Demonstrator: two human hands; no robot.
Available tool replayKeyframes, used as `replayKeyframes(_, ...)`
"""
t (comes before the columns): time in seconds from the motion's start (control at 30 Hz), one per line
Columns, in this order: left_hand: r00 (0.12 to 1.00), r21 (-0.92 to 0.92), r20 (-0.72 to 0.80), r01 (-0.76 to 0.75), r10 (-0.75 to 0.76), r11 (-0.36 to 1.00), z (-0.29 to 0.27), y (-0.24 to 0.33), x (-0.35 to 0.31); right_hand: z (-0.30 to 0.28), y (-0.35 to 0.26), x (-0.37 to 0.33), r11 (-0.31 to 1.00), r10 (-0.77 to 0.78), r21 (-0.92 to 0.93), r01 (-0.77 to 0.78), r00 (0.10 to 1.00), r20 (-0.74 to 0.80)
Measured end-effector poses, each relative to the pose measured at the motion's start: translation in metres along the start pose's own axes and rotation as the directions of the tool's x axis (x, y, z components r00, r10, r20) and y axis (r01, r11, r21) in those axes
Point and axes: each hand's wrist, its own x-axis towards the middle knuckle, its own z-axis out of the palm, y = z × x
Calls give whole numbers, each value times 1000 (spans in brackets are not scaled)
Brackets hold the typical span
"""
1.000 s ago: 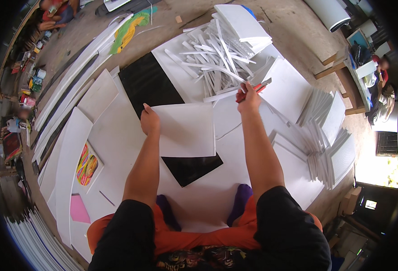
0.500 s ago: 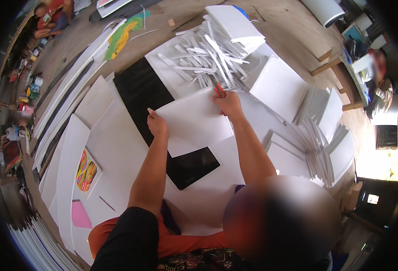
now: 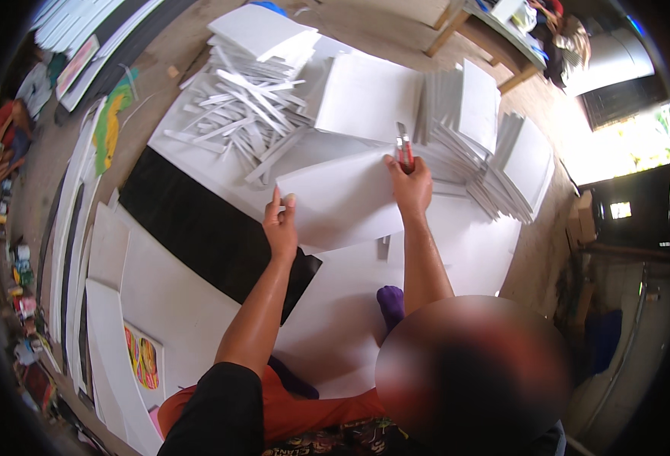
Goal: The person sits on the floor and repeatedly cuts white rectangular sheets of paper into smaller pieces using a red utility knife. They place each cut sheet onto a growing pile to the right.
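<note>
White sheet [image 3: 342, 201] held by both hands at the centre of the frame.

The left hand [image 3: 280, 226] pinches the sheet's left edge, fingers closed on it with the thumb on top; the right hand [image 3: 411, 186] grips the upper right corner, closed around both the sheet and a red-handled cutter [image 3: 404, 148] whose blade points toward the top of the frame. The sheet lies nearly flat above larger white boards [image 3: 198, 304] spread on the floor. A black mat [image 3: 198, 228] lies left of centre, partly under the sheet's left side. A heap of narrow white offcut strips [image 3: 243, 114] sits in the upper left centre, and stacks of cut white panels [image 3: 494, 144] fan out at the upper right.
</note>
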Motion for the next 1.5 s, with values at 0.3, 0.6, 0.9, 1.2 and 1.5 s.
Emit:
replayKeyframes(0.3, 950, 66, 265, 156, -168, 986, 123, -31, -72, -48, 121, 22, 945, 101, -277, -172, 963, -251)
replayKeyframes(0.6, 946, 241, 319, -24, -56, 970, 185, -38, -89, -5, 135, 14, 975, -12, -221, -28, 984, -177)
replayKeyframes(0.9, 959, -262, 94, 283, -268, 923, 148, 43, 51, 31, 46, 65, 970, -65, 226, 85, 993, -96)
replayKeyframes(1.2, 943, -355, 104, 333, -317, 873, 126, 79, 115, 29, 4, 58, 995, -72, -71, 69, 996, -46)
replayKeyframes(1.5, 940, -386, 113, 341, -323, 857, 99, 111, 116, 56, 23, 19, 948, -279, 138, 286, 958, -68)
